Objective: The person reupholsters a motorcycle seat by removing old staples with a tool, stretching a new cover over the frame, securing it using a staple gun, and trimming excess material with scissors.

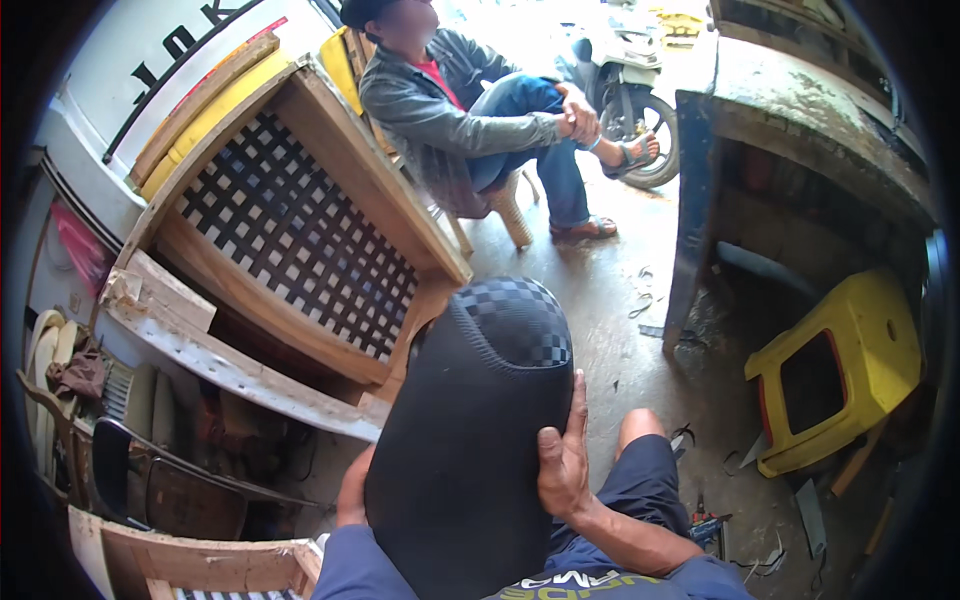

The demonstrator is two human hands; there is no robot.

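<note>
A black padded seat with a grey-and-black checked panel at its rounded top stands tilted in front of me, low in the middle of the view. My right hand grips its right side, thumb on the near face and a finger stretched up along the edge. My left hand is at the seat's left side; its fingers are hidden behind it.
A wooden frame with woven black webbing stands left, another frame low left. A seated person is ahead, near a motorbike. A worn bench, yellow stool and tools are right.
</note>
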